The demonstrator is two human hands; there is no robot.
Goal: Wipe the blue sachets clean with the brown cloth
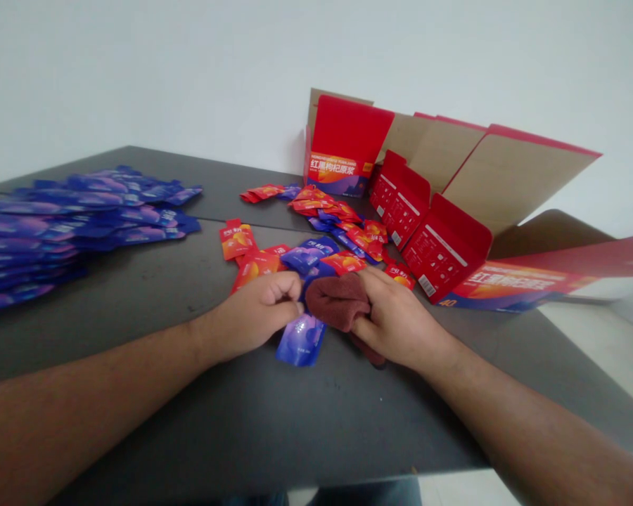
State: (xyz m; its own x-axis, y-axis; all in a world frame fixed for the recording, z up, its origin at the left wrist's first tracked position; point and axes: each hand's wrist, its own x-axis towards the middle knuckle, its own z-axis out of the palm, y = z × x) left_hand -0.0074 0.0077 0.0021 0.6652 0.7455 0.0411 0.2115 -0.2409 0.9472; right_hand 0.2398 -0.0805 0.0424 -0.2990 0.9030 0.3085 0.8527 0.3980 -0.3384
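Note:
My left hand [261, 306] is closed, its thumb and curled fingers pinching the edge of a blue-purple pouch [299, 342] that hangs just above the dark table. A folded brown cloth [338, 301] is gripped in my right hand [395, 316], and it lies close against the upper part of that pouch. Part of the cloth dangles below the right palm. Just beyond both hands, red-orange pouches [258, 266] and another blue pouch [311, 253] lie loosely heaped. The pouch's top end is hidden behind my fingers and the cloth.
A large overlapping pile of blue pouches [84, 218] covers the table's left side. More red pouches [324, 204] lie farther back. Open red cardboard boxes [448, 242] with raised flaps stand at the right, along the table [232, 414]. A pale wall rises behind.

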